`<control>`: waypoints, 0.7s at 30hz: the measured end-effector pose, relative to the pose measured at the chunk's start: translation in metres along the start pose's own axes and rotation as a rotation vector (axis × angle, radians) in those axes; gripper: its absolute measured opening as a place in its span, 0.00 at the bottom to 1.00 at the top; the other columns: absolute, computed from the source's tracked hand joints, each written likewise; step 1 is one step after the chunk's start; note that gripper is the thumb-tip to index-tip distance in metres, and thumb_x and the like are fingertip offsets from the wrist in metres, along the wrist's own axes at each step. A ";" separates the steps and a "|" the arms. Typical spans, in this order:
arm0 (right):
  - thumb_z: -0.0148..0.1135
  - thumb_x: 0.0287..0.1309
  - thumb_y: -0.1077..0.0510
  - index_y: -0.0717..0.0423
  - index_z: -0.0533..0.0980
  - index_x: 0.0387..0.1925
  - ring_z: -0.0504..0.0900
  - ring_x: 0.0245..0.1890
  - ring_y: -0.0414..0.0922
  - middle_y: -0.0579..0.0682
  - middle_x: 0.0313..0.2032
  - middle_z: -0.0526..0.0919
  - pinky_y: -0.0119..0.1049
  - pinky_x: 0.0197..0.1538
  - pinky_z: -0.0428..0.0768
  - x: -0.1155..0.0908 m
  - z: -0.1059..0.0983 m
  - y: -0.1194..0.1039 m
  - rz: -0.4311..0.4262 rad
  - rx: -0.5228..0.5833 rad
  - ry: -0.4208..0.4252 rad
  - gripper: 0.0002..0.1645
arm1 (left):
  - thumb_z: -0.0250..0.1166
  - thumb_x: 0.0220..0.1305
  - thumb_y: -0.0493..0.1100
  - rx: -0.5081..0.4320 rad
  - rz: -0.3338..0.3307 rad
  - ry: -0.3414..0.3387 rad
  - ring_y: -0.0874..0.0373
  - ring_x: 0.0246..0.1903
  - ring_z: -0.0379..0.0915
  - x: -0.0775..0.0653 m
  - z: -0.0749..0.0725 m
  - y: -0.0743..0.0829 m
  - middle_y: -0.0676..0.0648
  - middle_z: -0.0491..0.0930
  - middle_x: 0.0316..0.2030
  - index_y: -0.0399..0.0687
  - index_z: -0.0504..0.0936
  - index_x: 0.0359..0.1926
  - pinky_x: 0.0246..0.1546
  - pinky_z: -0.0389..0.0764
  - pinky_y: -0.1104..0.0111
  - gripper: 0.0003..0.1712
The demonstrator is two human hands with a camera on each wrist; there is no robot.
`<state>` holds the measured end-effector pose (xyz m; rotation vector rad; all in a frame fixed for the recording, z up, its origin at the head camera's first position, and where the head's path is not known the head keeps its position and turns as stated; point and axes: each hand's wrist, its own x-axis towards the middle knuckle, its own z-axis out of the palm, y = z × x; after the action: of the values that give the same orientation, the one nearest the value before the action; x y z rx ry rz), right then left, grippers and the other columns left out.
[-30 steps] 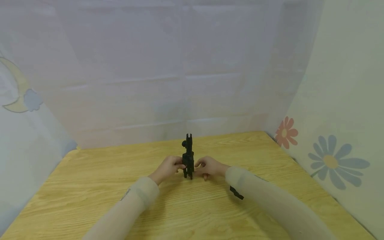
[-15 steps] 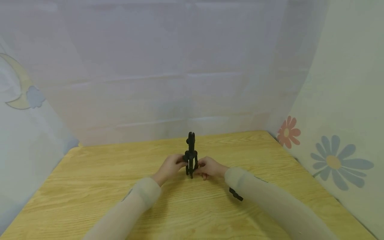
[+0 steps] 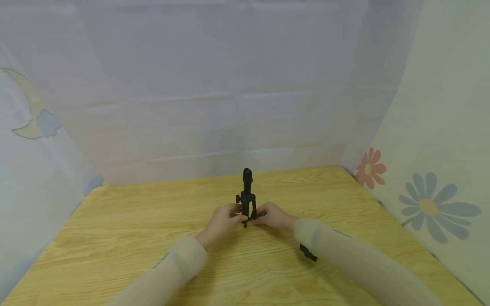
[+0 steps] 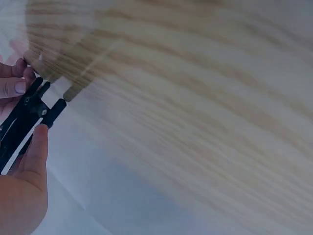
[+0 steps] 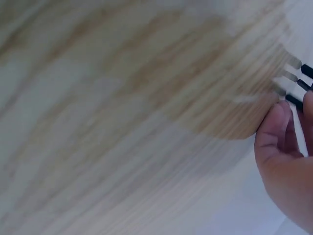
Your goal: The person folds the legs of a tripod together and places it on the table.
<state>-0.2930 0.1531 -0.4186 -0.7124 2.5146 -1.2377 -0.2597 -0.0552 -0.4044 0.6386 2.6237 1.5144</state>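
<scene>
- A slim black stand [image 3: 245, 208] rose near the middle of the tabletop [image 3: 134, 229], upright between the two hands; whether its feet bore on the wood I couldn't tell
- Its single post [image 3: 247, 183] pointed up, with a small round knob [image 3: 238, 198] jutting from the left side and slender legs [image 3: 254, 208] parted below, a narrow gap showing between them
- The left hand [image 3: 220, 219] pinched the stand low down on its near left side, thumb in front and fingers reaching behind; up close, the thumb [image 4: 39, 149] lay against one black leg
- The right hand [image 3: 273, 215] had hold of the right leg near its bottom, thumb and fingers bent in around it, the other fingers partly hidden from me
- Both arms reached forward in pale sleeves, the left sleeve [image 3: 164, 270] and the right sleeve [image 3: 352, 253] slanting inwards, and a small dark piece [image 3: 308, 252] showed beneath the right one
- Behind the wood hung a pale, creased sheet [image 3: 191, 85]
- To the left, a yellow moon [image 3: 33, 100] was printed beside a blue cloud shape [image 3: 49, 123]
- To the right, a red flower [image 3: 368, 169] sat near a larger blue flower [image 3: 428, 206] with a yellow centre
</scene>
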 end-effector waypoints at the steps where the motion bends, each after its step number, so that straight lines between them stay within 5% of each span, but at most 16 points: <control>1: 0.66 0.58 0.66 0.67 0.83 0.36 0.74 0.29 0.37 0.53 0.33 0.86 0.32 0.36 0.75 -0.001 -0.001 0.000 -0.011 -0.011 -0.003 0.06 | 0.65 0.65 0.39 0.000 0.012 0.012 0.42 0.50 0.78 0.001 0.002 0.001 0.35 0.80 0.50 0.31 0.79 0.53 0.49 0.80 0.56 0.19; 5: 0.66 0.57 0.67 0.68 0.83 0.35 0.73 0.30 0.37 0.52 0.32 0.86 0.30 0.38 0.73 0.000 -0.004 0.000 -0.026 0.032 -0.067 0.05 | 0.65 0.63 0.34 0.029 0.026 0.068 0.43 0.45 0.80 0.004 0.008 0.005 0.35 0.83 0.43 0.29 0.82 0.44 0.44 0.82 0.58 0.11; 13: 0.67 0.57 0.66 0.66 0.83 0.35 0.71 0.21 0.38 0.44 0.25 0.80 0.30 0.26 0.71 0.006 -0.006 0.000 0.032 0.069 -0.171 0.05 | 0.63 0.63 0.30 0.009 0.034 0.096 0.52 0.34 0.81 0.006 0.005 0.002 0.39 0.86 0.34 0.29 0.85 0.37 0.34 0.82 0.64 0.06; 21: 0.71 0.52 0.65 0.65 0.82 0.35 0.73 0.28 0.37 0.46 0.29 0.83 0.29 0.35 0.73 0.020 -0.005 0.005 0.005 -0.026 -0.192 0.08 | 0.64 0.62 0.29 0.002 0.043 0.069 0.51 0.27 0.78 0.012 -0.002 -0.003 0.39 0.85 0.33 0.30 0.86 0.36 0.23 0.76 0.70 0.05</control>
<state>-0.3141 0.1486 -0.4199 -0.7905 2.3783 -1.0819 -0.2723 -0.0530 -0.4038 0.6589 2.6782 1.5736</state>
